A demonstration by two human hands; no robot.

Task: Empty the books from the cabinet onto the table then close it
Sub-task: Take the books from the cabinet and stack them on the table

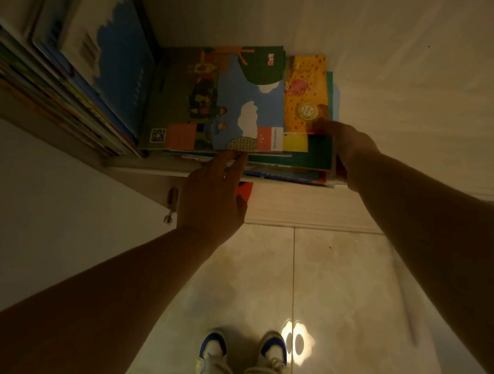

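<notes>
Down at the bottom centre, shoes (242, 355) on pale floor tiles (334, 291). Mid-frame, left hand (211, 199), fingers straight, touching the near edge of the stack of books (244, 101) lying flat in the cabinet (143, 173). Right of it, right hand (346, 147) gripping the stack's right edge, thumb on the orange cover. Upper left, leaning books (75, 63).

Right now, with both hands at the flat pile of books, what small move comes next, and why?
Probably curl both hands around the pile and draw it out. The left hand has fingers at its front edge, the right hand is on its right side, and it lies in the cabinet.
</notes>
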